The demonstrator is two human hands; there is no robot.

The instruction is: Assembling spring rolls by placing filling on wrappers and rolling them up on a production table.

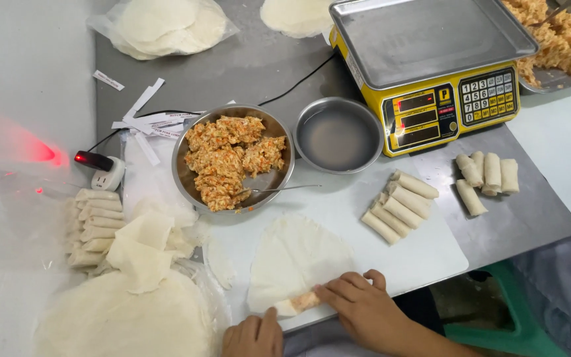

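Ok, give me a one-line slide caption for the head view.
Two hands, left hand and right hand, roll a filled wrapper on a white board beside a bowl of filling.

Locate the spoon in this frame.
In the head view, the spoon rests in the metal bowl of filling left of centre, its handle poking over the right rim toward the small bowl of water.

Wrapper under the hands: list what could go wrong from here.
1. Filling shows at the open end of the wrapper; rolling with the right hand and left hand may squeeze it out.
2. The roll sits at the board's near edge and could slip off.
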